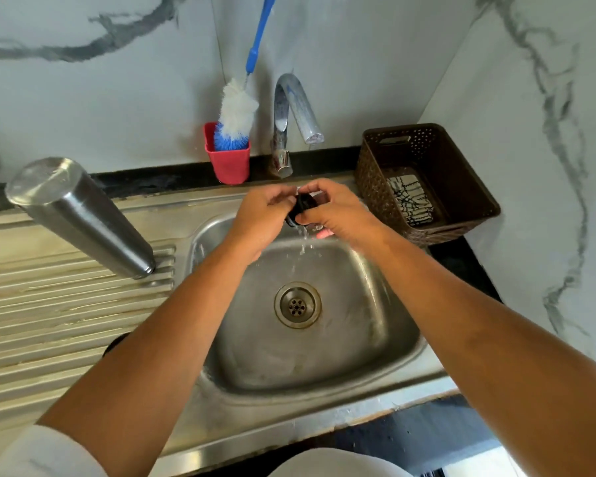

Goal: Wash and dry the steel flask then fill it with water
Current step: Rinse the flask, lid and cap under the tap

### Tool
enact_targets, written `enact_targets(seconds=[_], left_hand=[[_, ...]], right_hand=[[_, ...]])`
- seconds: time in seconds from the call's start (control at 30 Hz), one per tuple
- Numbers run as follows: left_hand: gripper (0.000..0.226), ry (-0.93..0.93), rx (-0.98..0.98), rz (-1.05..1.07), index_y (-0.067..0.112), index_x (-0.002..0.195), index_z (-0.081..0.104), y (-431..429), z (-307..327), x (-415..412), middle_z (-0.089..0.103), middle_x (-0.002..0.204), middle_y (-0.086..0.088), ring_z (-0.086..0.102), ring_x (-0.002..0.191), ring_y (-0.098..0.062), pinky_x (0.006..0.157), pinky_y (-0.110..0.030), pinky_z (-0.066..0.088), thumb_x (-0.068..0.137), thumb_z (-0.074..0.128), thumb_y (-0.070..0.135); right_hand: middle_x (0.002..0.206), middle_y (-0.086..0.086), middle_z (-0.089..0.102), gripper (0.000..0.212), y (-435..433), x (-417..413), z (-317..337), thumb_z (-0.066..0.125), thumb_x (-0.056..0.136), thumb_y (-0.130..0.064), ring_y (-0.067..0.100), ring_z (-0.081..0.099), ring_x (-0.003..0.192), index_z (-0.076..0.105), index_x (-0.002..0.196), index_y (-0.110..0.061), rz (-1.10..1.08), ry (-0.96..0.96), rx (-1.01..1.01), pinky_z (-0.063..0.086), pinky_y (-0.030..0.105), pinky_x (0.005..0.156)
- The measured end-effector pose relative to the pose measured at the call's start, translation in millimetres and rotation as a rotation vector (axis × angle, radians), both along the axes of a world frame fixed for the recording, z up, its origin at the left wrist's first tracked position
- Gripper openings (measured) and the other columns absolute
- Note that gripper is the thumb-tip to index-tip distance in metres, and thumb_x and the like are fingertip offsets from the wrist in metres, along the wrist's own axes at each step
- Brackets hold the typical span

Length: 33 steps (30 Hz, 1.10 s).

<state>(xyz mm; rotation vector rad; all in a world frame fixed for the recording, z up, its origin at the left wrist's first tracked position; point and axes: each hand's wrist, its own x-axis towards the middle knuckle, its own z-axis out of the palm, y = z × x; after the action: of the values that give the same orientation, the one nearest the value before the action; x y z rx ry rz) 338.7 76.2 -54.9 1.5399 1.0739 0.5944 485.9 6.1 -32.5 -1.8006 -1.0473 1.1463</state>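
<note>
Both hands, left (262, 215) and right (338, 215), are closed round the black flask cap (301, 208); it should be turned under the tap stream (303, 239).

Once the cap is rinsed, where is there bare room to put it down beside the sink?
The ribbed drainboard is bare nearer the person than the upturned steel flask. The back ledge is crowded: red cup, tap, brown basket. Both hands hold the black cap.
</note>
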Motion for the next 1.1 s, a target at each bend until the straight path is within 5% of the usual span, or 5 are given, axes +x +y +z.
enact_targets(seconds=[0.33, 0.6, 0.73, 0.87, 1.1], left_hand=[[0.018, -0.072, 0.229, 0.055, 0.023, 0.111, 0.076, -46, 77, -40, 0.076, 0.097, 0.002, 0.072, 0.093, -0.015, 0.093, -0.050, 0.059, 0.098, 0.068, 0.014], [0.029, -0.069, 0.790, 0.162, 0.008, 0.126, 0.068, -99, 75, -73, 0.073, 0.115, -0.007, 0.068, 0.102, -0.017, 0.086, -0.013, 0.046, 0.100, 0.055, 0.004], [0.034, 0.406, 0.295, -0.164, 0.022, 0.129, 0.071, -105, 6, -119, 0.076, 0.117, -0.005, 0.071, 0.103, -0.026, 0.090, -0.037, 0.056, 0.101, 0.056, 0.011], [0.036, 0.349, 0.289, -0.086, 0.025, 0.129, 0.073, -93, 10, -154, 0.071, 0.119, -0.008, 0.069, 0.102, -0.026, 0.092, -0.042, 0.055, 0.101, 0.056, 0.009], [0.039, 0.324, -0.004, 0.244, 0.017, 0.130, 0.072, -57, 4, -246, 0.076, 0.120, -0.006, 0.071, 0.106, -0.021, 0.100, -0.041, 0.055, 0.097, 0.055, 0.004]], right_hand=[[0.107, -0.010, 0.067, 0.051, -48, -36, 97, 0.086, 0.080, -0.019, 0.012, 0.066, 0.097, 0.065, 0.126, -0.023, 0.072, -0.491, 0.212, 0.056, 0.034, 0.089], [0.120, 0.003, 0.063, 0.045, -84, -95, 77, 0.072, 0.084, -0.032, 0.023, 0.066, 0.097, 0.063, 0.126, -0.019, -0.077, -0.855, 0.570, 0.053, 0.035, 0.074], [0.106, 0.000, 0.069, 0.038, -89, -120, 1, 0.084, 0.079, -0.031, 0.023, 0.067, 0.097, 0.068, 0.113, -0.022, 0.183, -0.704, 0.015, 0.051, 0.034, 0.074], [0.103, -0.005, 0.068, 0.044, -76, -145, -4, 0.088, 0.076, -0.029, 0.014, 0.061, 0.089, 0.068, 0.114, -0.021, 0.108, -0.549, 0.093, 0.043, 0.020, 0.066], [0.107, 0.008, 0.071, 0.015, -19, -228, -3, 0.059, 0.104, -0.022, 0.020, 0.072, 0.080, 0.067, 0.116, -0.016, 0.113, -0.027, 0.016, 0.066, 0.045, 0.078]])
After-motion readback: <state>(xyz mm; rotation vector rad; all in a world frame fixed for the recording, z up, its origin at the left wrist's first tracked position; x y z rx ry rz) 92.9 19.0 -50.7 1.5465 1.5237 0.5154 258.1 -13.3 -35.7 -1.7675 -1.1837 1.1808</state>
